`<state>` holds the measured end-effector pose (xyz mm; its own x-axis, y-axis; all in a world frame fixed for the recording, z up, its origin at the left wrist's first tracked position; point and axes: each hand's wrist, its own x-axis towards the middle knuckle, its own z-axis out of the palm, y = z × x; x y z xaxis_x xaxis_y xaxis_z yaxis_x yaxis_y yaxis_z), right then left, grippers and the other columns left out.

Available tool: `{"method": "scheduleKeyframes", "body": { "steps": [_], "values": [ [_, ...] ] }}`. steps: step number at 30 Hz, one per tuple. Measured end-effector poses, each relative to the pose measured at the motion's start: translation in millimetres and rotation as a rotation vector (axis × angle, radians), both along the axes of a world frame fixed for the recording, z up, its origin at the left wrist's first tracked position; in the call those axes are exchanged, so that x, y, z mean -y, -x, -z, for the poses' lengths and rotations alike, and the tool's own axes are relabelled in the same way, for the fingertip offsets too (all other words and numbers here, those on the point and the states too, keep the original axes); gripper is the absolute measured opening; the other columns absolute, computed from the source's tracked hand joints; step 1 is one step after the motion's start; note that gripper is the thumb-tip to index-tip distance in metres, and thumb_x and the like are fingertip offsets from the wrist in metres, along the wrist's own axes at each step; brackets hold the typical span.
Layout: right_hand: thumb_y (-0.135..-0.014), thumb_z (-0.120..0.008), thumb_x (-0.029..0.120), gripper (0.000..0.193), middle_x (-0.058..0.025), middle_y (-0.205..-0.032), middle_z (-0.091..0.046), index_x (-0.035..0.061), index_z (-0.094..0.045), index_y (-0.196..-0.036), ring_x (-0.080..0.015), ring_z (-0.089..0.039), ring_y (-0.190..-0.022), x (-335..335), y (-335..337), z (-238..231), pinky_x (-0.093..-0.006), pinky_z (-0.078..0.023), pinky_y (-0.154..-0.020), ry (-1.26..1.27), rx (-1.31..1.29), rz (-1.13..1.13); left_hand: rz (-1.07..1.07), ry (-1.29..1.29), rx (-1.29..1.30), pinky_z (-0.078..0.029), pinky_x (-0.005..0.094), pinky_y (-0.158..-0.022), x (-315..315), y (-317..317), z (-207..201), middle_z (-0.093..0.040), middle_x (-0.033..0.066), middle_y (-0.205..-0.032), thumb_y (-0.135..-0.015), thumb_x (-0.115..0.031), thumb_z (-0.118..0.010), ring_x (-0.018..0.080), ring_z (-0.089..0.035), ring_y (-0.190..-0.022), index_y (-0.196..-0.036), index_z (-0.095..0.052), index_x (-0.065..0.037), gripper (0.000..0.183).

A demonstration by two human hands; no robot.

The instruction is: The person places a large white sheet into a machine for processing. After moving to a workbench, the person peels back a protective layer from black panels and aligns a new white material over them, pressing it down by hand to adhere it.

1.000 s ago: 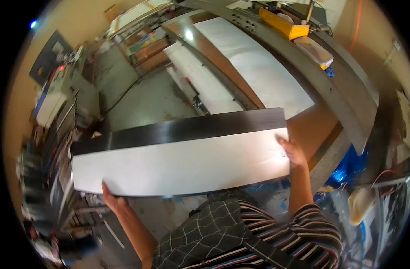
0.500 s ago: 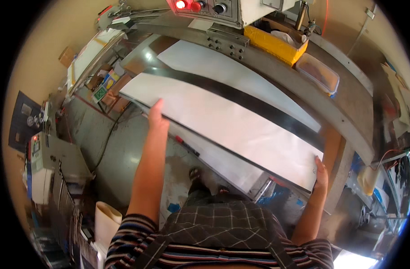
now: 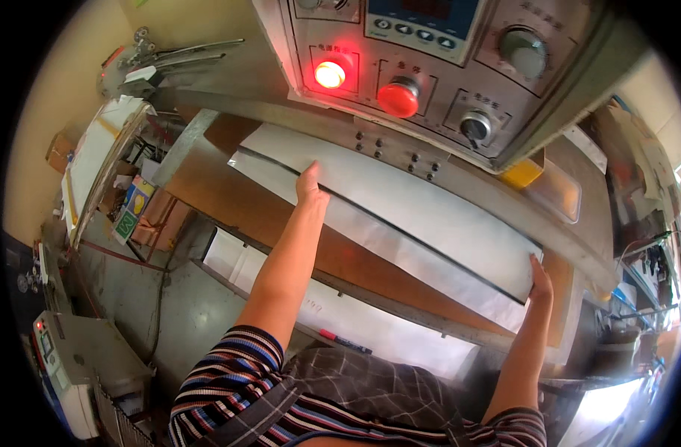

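With both hands I hold a long white panel (image 3: 430,201) with a dark front edge, tilted across the bed of a machine. My left hand (image 3: 310,186) is closed on its front edge toward the left, thumb on top. At the right end, my right hand (image 3: 539,279) grips the short side, its fingers partly hidden underneath. Below the panel lies a pale, shiny sheet (image 3: 370,232) on a brown board (image 3: 228,195); I cannot tell whether panel and sheet touch.
A control box (image 3: 445,82) with a lit red lamp (image 3: 330,74) and a red button (image 3: 398,98) overhangs the far side. A marker pen (image 3: 344,340) lies on a white surface (image 3: 407,354) below the near edge. A clear plastic tub (image 3: 556,195) sits at the far right.
Both hands have carried the white panel forward, farther over the brown board. My view has moved closer to the control box, and the dark strip beyond the panel no longer shows.
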<state>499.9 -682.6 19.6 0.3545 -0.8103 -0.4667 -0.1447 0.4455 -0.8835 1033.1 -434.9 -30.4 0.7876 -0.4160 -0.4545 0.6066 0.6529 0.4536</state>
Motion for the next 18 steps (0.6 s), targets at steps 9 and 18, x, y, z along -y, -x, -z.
{"method": "scheduleKeyframes", "body": {
  "steps": [9, 18],
  "values": [
    [-0.083, -0.070, 0.034, 0.045, -0.0111, -0.092, -0.068, 0.0056, -0.058, -0.116, -0.0280, -0.064, -0.092, 69.8, -17.1, 48.4, -0.0369, -0.049, -0.081, 0.691, -0.577, 0.131, 0.033, -0.087, -0.042, -0.046, 0.0460, -0.092, 47.5, -27.9, 14.7, -0.060, 0.0104, -0.116, -0.090, -0.016, -0.059, 0.0269, -0.058, -0.103, -0.117, -0.055, 0.001, 0.032],
    [-0.067, -0.068, 0.006, 0.076, -0.0243, -0.143, -0.034, -0.0026, -0.037, -0.136, -0.0398, -0.034, -0.133, -190.1, -195.9, -26.3, -0.0443, -0.038, -0.105, 1.287, -0.713, -1.052, 0.048, -0.196, -0.060, -0.046, 0.0456, -0.091, 42.7, -38.9, 7.2, -0.060, 0.0088, -0.117, -0.090, -0.019, -0.059, 0.0260, -0.059, -0.104, -0.118, -0.056, 0.000, 0.033]
  ]
}}
